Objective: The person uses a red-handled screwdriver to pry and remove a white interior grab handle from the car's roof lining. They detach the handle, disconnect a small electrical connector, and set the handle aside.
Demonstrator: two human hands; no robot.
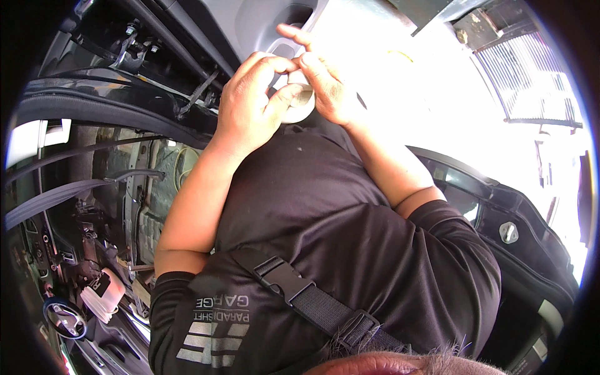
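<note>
A pale cream roll of tape point(302, 110) is held up in front of my chest, between my two hands. My left hand point(245, 105) is closed around its left side, thumb bent over the face of the roll. Against the upper right of the roll, my right hand point(330, 87) has its thumb and a finger pinched at the edge, where a short piece of tape seems to be. Other fingers of that hand stretch out toward the grey door panel point(240, 28). Bright glare washes out part of the right hand, and the pinched spot is partly hidden.
To my left is an open car body with a stripped metal floor point(153, 200), loose black trim strips point(62, 194) and a steering wheel point(64, 317). A black door edge with a metal latch point(509, 232) stands at my right. A ribbed grille panel point(522, 75) is at the far right.
</note>
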